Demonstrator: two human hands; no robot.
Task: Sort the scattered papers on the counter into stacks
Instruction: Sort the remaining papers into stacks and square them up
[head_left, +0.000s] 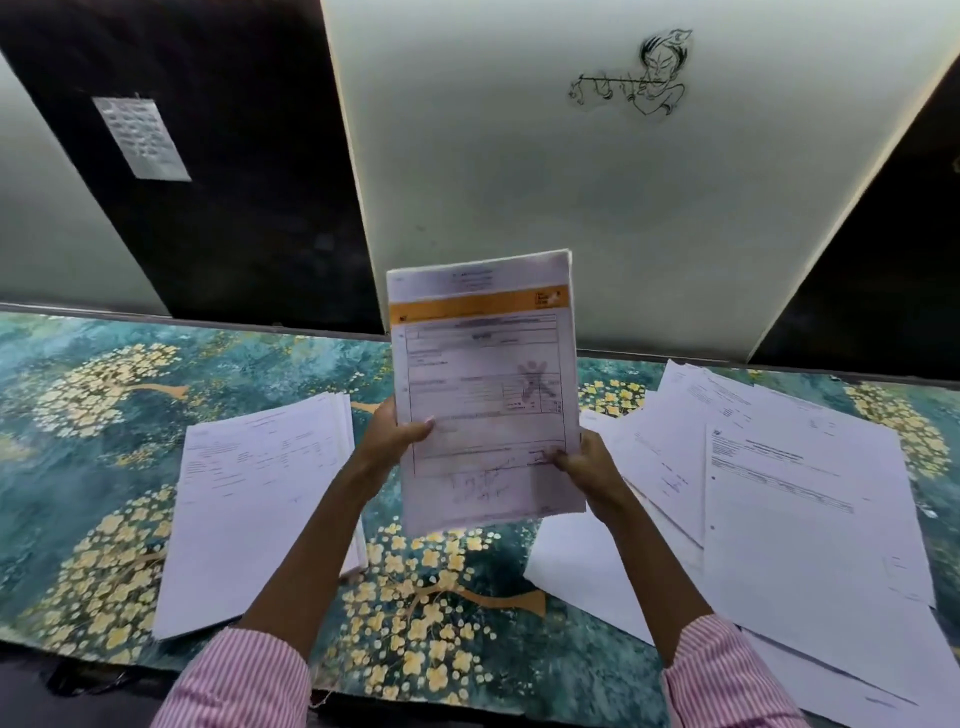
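Bundle of papers (485, 395) with an orange band is held upright above the counter (78, 457). The left hand (387, 436) curls around its lower left edge, thumb on the front; the right hand (587, 467) pinches its lower right corner. Left of the bundle lies a tidy stack (249, 519); right of it, scattered sheets (805, 519) overlap.

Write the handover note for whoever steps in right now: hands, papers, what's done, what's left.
Left hand and right hand both grip a bundle of sheets, orange-banded form on top, held upright above the counter.
Done: one fairly squared stack lies on the left.
Left: the loose overlapping papers on the right are unsorted; the held bundle is not yet set down.
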